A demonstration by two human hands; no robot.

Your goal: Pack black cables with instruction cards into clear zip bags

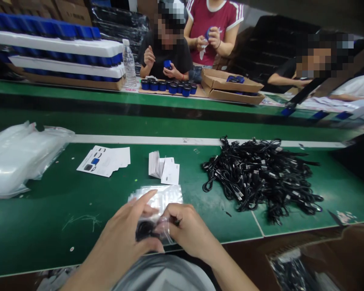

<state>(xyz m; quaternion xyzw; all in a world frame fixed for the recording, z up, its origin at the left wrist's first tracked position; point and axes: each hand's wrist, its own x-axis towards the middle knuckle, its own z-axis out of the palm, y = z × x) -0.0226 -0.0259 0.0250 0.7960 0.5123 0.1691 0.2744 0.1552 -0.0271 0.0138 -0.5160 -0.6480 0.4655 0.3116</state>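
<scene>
Near the front edge of the green bench, my left hand curves around a coiled black cable, its thumb below and its index finger stretched out above. My right hand has its fingers bent in a pinch on a clear plastic bag at the cable's right side. How far the cable sits inside the bag is hidden by my fingers. Flat clear bags lie in a stack just beyond my hands. Behind them are a folded white leaflet stack and small white cards.
Printed sheets and a pile of plastic bags lie to the left. A large heap of black cables covers the right side. Across the bench, co-workers handle blue items beside blue-and-black pieces, a bottle and a cardboard tray.
</scene>
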